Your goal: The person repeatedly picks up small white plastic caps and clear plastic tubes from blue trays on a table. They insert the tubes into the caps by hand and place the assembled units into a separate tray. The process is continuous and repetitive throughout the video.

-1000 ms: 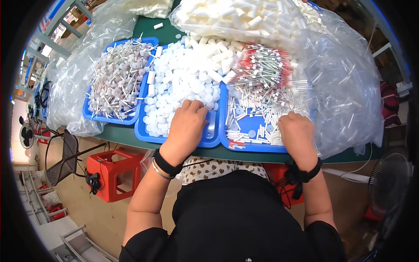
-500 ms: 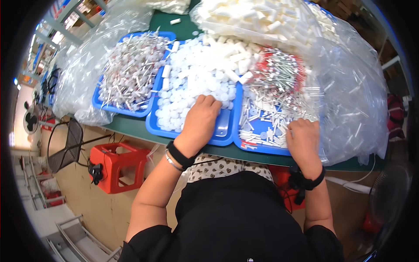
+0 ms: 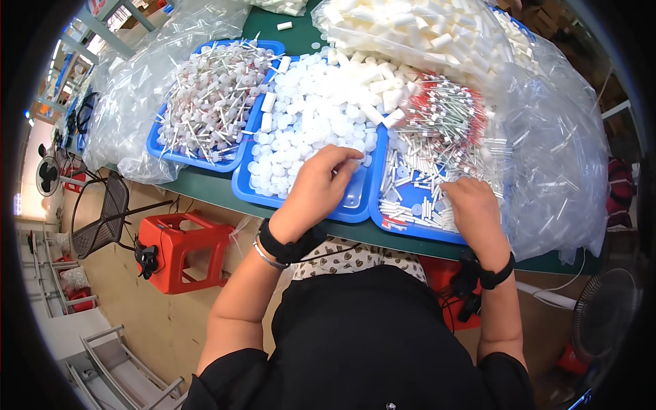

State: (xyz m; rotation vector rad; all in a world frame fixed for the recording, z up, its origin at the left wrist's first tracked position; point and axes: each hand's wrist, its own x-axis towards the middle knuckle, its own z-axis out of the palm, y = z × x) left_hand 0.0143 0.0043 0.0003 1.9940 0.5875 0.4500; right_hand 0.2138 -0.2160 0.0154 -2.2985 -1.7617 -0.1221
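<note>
My left hand (image 3: 320, 183) is over the near part of the middle blue tray (image 3: 263, 199), which holds a heap of translucent white discs (image 3: 277, 164). Its thumb and forefinger come close together at the tray's right side; anything between the tips is too small to name. My right hand (image 3: 473, 208) hovers over the right blue tray (image 3: 427, 234), among short white sticks (image 3: 418, 208). Its fingers are curled together, and what they hold, if anything, is hidden. Farther back in that tray lies a pile of thin pins with red and white ends (image 3: 447, 113).
A left blue tray (image 3: 157, 147) is heaped with stick-and-disc pieces (image 3: 212, 102). White foam cylinders (image 3: 383, 85) lie behind the discs, below a clear bag of more cylinders (image 3: 417, 31). Plastic bags (image 3: 553, 157) flank the trays. A red stool (image 3: 184, 253) stands at left.
My left hand has moved slightly right, its forefinger and thumb now stretched out from the earlier curl. My right hand has shifted a little up. The whole view has tilted slightly.
</note>
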